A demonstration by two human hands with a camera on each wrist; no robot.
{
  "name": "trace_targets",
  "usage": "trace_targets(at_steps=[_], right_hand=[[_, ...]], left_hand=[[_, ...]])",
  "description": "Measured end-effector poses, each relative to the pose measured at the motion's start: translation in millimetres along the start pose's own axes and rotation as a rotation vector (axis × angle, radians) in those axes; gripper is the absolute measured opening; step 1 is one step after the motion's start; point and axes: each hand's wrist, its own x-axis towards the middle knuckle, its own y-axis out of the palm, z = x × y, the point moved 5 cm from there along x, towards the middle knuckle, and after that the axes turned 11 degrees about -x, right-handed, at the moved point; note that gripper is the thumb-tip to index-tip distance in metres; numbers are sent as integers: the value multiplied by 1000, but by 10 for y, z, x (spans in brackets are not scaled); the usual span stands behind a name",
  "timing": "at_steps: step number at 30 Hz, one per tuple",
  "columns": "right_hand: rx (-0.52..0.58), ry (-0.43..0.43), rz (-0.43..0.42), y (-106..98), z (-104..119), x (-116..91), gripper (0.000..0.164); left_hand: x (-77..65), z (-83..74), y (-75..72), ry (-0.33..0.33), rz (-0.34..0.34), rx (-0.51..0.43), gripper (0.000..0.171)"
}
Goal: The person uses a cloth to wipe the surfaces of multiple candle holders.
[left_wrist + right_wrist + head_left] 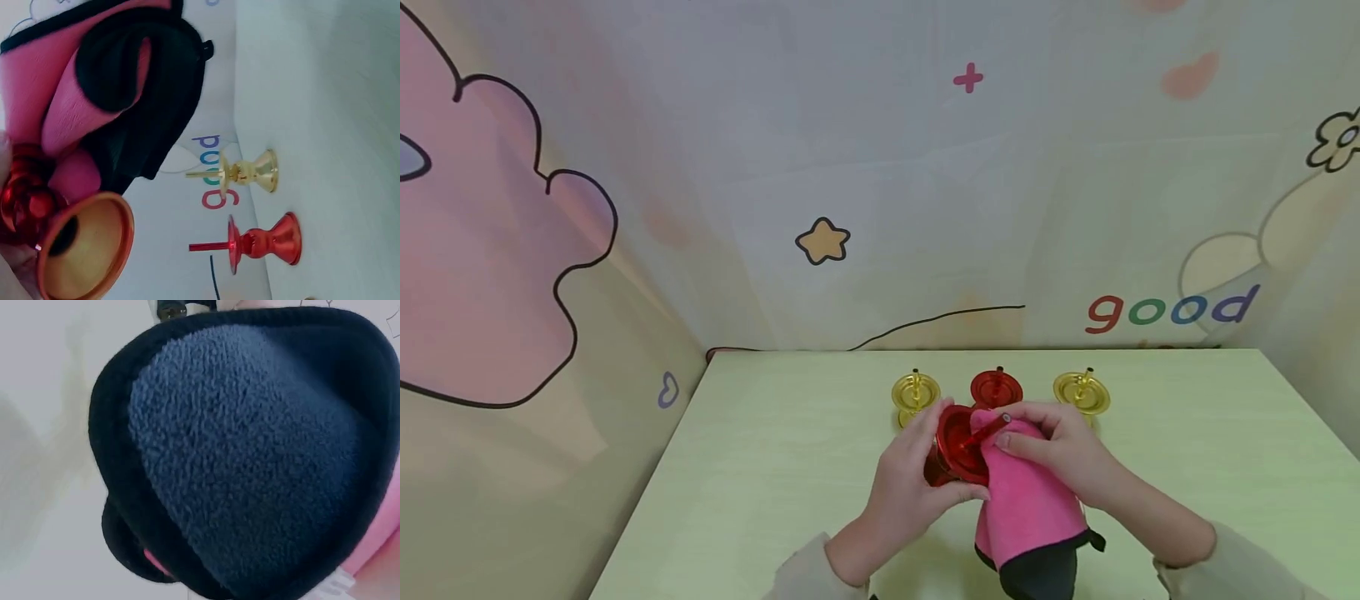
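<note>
My left hand [904, 479] grips a red metal candlestick [957, 446], tilted, with its spike pointing up and to the right. In the left wrist view the hollow golden underside of its base [94, 247] shows. My right hand [1063, 450] pinches a pink cloth [1033, 508] with a black edge against the candlestick's dish, beside the spike. The cloth hangs down, and its dark side [250, 456] fills most of the right wrist view, hiding the right fingers there.
Behind the hands a gold candlestick [915, 392], a red candlestick [997, 388] and another gold candlestick [1081, 392] stand upright in a row on the pale table [760, 467]. A printed curtain [880, 167] hangs behind the table.
</note>
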Motion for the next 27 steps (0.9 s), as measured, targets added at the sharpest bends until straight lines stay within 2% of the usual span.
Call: trace_targets(at_steps=[3, 7, 9, 11, 13, 15, 17, 19, 21, 24, 27], right_hand=[[-32, -113, 63, 5, 52, -14, 29], [-42, -332, 172, -13, 151, -29, 26], [-37, -429, 216, -30, 194, -31, 30], [-20, -477, 242, -46, 213, -32, 32], [-9, -484, 239, -58, 206, -32, 33], [8, -445, 228, -64, 181, -26, 31], [17, -378, 200, -72, 143, -20, 28], [17, -302, 163, -83, 103, -17, 26], [13, -232, 118, -99, 68, -15, 25], [17, -158, 68, -117, 38, -13, 24], [19, -100, 38, -117, 31, -16, 25]], left_hand=[[42, 23, -51, -52, 60, -160, 80], [61, 60, -51, -218, 252, -470, 77], [54, 51, -32, -283, 328, -550, 77], [44, 26, -18, -290, 361, -563, 77], [41, 9, -17, -281, 334, -532, 78], [41, 13, -27, -287, 258, -502, 76], [37, 6, -45, -261, 168, -492, 71], [31, -15, -56, -194, 93, -435, 65], [18, -63, -50, -93, 53, -330, 59], [-4, -136, -27, 42, 34, -137, 60], [-2, -167, -10, 103, 32, -36, 70]])
